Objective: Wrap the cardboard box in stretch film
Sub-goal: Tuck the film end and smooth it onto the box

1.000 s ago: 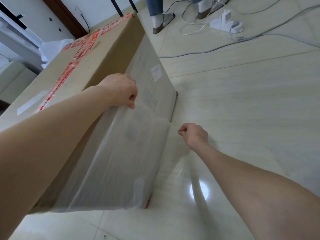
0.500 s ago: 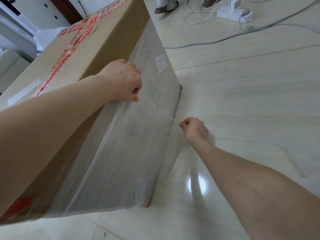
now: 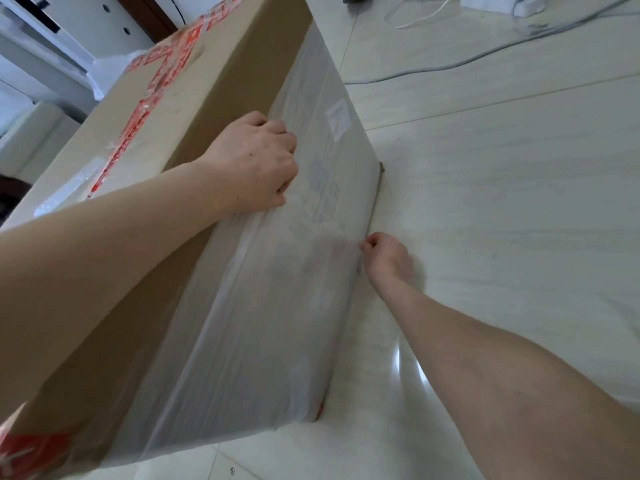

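- Now, the glossy tiled floor (image 3: 502, 237) carries the cardboard box (image 3: 207, 81), which stands directly before the person and fills the left of the view.
- That cardboard box is large. Its long axis runs away from the person, and the red printed tape (image 3: 149, 98) along its top face follows that line. I judge it stiff and bulky, too awkward to shift with one hand. It is best steadied at its top edges and corners, since the filmed face would likely be slippery.
- Stretch film (image 3: 263, 323) covers the box's right side face, from the top edge down toward the bottom edge. It looks thin, soft and clingy. It would probably tear if tugged from a single point, so a broad hold along its margin is safer.
- The left hand (image 3: 256, 164) sits at the box's top right edge, fingers curled tight and apparently clamped on the film's upper margin.
- The right hand (image 3: 388, 258) is low beside the box's bottom edge, well apart from the left, thumb and finger pinching the film.
- A white label (image 3: 337, 119) shows through the film on the box's side.
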Motion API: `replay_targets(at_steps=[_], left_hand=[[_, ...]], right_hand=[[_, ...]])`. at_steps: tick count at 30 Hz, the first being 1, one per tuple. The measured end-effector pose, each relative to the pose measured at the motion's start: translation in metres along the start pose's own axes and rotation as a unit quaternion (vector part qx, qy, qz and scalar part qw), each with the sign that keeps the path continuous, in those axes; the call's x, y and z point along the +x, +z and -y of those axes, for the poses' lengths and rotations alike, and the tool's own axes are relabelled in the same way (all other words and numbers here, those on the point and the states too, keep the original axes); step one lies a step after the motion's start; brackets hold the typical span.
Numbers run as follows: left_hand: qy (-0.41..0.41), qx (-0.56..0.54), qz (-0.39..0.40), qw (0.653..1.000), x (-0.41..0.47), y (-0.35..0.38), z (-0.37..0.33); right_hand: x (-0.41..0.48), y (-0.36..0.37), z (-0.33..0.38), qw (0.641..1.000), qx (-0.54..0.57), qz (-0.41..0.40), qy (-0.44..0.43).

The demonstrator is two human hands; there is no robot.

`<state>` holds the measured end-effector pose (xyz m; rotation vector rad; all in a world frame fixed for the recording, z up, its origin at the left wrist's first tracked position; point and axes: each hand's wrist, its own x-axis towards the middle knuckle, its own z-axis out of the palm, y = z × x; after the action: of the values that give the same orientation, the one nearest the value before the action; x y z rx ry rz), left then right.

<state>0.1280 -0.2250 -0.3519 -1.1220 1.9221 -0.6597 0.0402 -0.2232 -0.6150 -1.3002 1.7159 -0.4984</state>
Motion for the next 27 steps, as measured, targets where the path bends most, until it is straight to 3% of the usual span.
replay_targets(at_steps=[14, 19, 24, 27], left_hand=[[-0.008, -0.012, -0.036, 0.999, -0.002, 0.000, 0.000], [-0.070, 0.024, -0.091, 0.993, 0.001, 0.001, -0.002], [-0.108, 0.034, -0.051, 0.992, 0.010, -0.005, -0.004], [-0.033, 0.027, -0.127, 0.991, 0.013, -0.003, -0.022]], right_hand=[[0.011, 0.013, 0.019, 0.998, 0.042, 0.039, 0.031], [0.020, 0.012, 0.024, 0.996, 0.048, 0.053, 0.052], [0.031, 0.004, 0.026, 0.990, 0.098, 0.035, 0.091], [0.032, -0.001, 0.022, 0.989, 0.129, 0.011, 0.077]])
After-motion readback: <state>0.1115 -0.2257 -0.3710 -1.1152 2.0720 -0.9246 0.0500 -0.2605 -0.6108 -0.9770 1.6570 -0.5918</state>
